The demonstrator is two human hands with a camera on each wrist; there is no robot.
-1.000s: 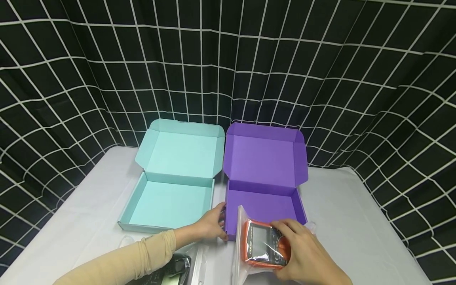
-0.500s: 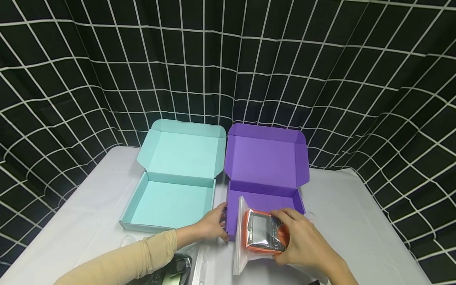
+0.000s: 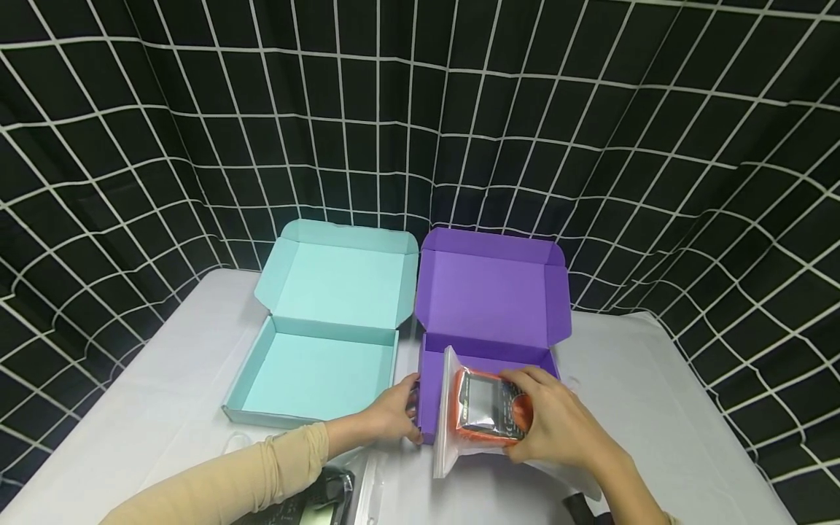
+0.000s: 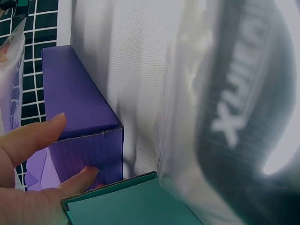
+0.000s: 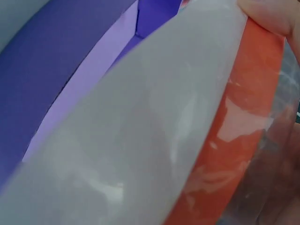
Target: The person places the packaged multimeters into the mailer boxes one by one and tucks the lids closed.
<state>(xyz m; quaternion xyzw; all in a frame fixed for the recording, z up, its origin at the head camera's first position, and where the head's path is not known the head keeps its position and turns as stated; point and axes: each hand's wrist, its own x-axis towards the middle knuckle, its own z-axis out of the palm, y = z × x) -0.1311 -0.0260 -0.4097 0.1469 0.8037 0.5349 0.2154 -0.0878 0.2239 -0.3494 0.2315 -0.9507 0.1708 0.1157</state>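
My right hand [image 3: 558, 415] grips an orange and black multimeter [image 3: 487, 405] sealed in a clear zip bag [image 3: 443, 430]. It holds it tilted over the front of the open purple box [image 3: 485, 292]. In the right wrist view the orange side [image 5: 229, 126] of the multimeter shows through the plastic, with the purple wall close by. My left hand [image 3: 394, 412] rests at the front left corner of the purple box, its fingers [image 4: 37, 136] lying fairly straight against the cardboard. The multimeter hides part of the purple box's floor.
An open light teal box [image 3: 321, 372] stands left of the purple one. Another clear bag [image 3: 367, 488] with a dark device lies at the front edge under the left forearm. A black object [image 3: 580, 507] shows beside the right forearm. A black gridded curtain [image 3: 367, 109] surrounds the white table [image 3: 656, 437].
My right hand has moved up and forward with the bagged multimeter, further over the purple box. A black object has come into view by the right forearm. The left hand stays at the box corner.
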